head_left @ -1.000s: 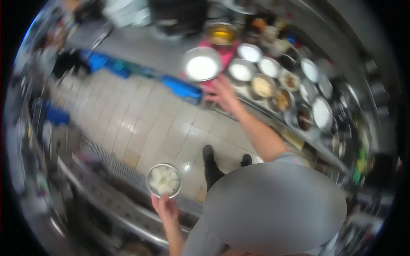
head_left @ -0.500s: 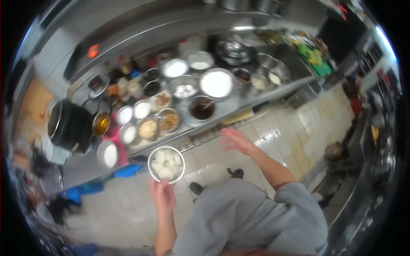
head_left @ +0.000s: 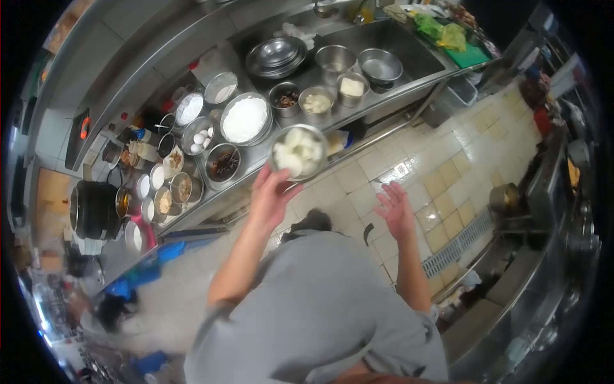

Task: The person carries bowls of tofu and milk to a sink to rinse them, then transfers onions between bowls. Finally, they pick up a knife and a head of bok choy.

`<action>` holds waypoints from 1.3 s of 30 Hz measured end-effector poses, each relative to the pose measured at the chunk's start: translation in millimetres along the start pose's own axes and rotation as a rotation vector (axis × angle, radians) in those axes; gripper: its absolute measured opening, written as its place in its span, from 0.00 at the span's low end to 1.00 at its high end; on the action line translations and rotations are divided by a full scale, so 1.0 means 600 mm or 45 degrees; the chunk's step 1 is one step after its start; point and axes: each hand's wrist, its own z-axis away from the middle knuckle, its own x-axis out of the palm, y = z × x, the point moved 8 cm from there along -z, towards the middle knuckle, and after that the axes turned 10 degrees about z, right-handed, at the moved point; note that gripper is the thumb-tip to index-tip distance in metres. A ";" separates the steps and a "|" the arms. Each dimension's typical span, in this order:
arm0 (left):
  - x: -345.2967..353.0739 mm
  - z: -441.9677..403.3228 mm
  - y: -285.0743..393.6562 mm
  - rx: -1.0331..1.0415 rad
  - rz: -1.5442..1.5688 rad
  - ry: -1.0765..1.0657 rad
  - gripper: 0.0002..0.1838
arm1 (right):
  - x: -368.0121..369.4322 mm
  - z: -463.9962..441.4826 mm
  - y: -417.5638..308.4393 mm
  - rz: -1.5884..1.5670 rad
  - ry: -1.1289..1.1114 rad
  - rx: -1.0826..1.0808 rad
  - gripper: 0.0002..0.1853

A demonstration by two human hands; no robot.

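Note:
My left hand grips a round metal bowl by its near rim, thumb on top. Large pale pieces that look like peeled onion fill the bowl. It is held up at the counter's front edge, to the right of a bowl of dark sauce. My right hand hangs over the floor with its fingers spread and nothing in it. Behind the held bowl stand metal pots of pale chunks and of a block of something whitish.
Along the steel counter are a big bowl of white powder, a bowl of eggs and several smaller bowls. A black pot stands at the left. A sink and green board lie at the right.
My left hand has carried the bowl to the right along the counter front. My right hand has shifted right and stays open. The view has turned toward the sink.

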 end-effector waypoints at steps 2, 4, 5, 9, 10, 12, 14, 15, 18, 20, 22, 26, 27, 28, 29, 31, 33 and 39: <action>0.056 -0.041 -0.026 0.002 -0.053 -0.024 0.31 | 0.006 -0.035 -0.028 -0.057 -0.015 0.012 0.35; 0.112 -0.095 -0.057 -0.058 -0.106 -0.083 0.33 | 0.003 -0.083 -0.058 -0.108 0.007 -0.019 0.36; 0.130 -0.123 -0.073 -0.081 -0.101 -0.098 0.33 | 0.008 -0.104 -0.072 -0.111 -0.061 -0.041 0.36; 0.218 -0.233 -0.139 -0.235 -0.054 -0.204 0.33 | -0.022 -0.166 -0.131 -0.060 0.017 0.045 0.35; 0.250 -0.252 -0.157 -0.312 -0.059 -0.258 0.33 | -0.034 -0.175 -0.150 -0.052 0.038 0.051 0.35; 0.308 -0.285 -0.196 -0.441 -0.061 -0.356 0.34 | -0.056 -0.197 -0.201 -0.112 0.015 -0.055 0.35; 0.365 -0.315 -0.233 -0.488 -0.116 -0.396 0.36 | -0.095 -0.222 -0.230 -0.232 0.034 -0.106 0.36; 0.393 -0.326 -0.253 -0.533 -0.185 -0.443 0.38 | -0.112 -0.235 -0.247 -0.363 0.054 -0.169 0.36; 0.495 -0.330 -0.289 -0.776 -0.149 -0.548 0.37 | -0.107 -0.266 -0.316 -0.544 0.160 -0.214 0.35; 0.546 -0.344 -0.327 -0.831 -0.172 -0.631 0.37 | -0.118 -0.284 -0.346 -0.575 0.188 -0.359 0.34; 0.594 -0.353 -0.370 -0.842 -0.170 -0.768 0.35 | -0.169 -0.309 -0.341 -0.631 0.229 -0.366 0.34; 0.656 -0.389 -0.418 -0.781 -0.234 -0.748 0.34 | -0.216 -0.347 -0.393 -0.744 0.257 -0.395 0.34; 0.671 -0.397 -0.422 -0.775 -0.241 -0.737 0.34 | -0.221 -0.359 -0.411 -0.724 0.251 -0.409 0.34; 0.685 -0.407 -0.425 -0.774 -0.254 -0.718 0.34 | -0.239 -0.377 -0.416 -0.730 0.237 -0.395 0.34; 0.696 -0.414 -0.428 -0.765 -0.255 -0.688 0.34 | -0.254 -0.394 -0.420 -0.791 0.158 -0.375 0.34; 0.713 -0.434 -0.424 -0.704 -0.328 -0.641 0.32 | -0.266 -0.427 -0.440 -0.848 0.024 -0.310 0.33; 0.733 -0.459 -0.402 -0.421 -0.681 -0.726 0.30 | -0.239 -0.464 -0.462 -0.976 -0.306 -0.146 0.33; 0.752 -0.541 -0.339 0.084 -1.353 -0.678 0.27 | -0.256 -0.575 -0.463 -0.930 -0.393 0.020 0.34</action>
